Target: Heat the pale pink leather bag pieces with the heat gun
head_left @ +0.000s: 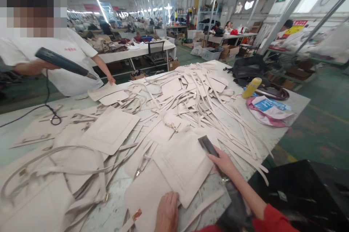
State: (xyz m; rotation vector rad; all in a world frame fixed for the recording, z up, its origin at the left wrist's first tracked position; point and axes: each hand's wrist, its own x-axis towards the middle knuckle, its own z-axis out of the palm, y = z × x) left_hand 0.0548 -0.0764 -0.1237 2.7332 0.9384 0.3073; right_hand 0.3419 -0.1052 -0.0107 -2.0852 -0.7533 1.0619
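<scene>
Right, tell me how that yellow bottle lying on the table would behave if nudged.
The yellow bottle lies on its side and looks cylindrical, so it would probably roll. It appears to be plastic, so likely light and not fragile. The pink fabric beside it might stop it.

Left hand (167, 212) cut by bottom edge; co-worker face blurred; far benches indistinct.

A long pale worktable (296, 102) ran from the near left to the far right, its top almost covered with cream leather pieces. Flat panels (110, 130) lay near and left, a heap of narrow strips (207, 94) filled the middle and far side, and long straps (40, 159) curled at the near left. At the far right end lay a yellow bottle (251, 87), a pink pouch (268, 114) and a black bag (249, 68).
</scene>
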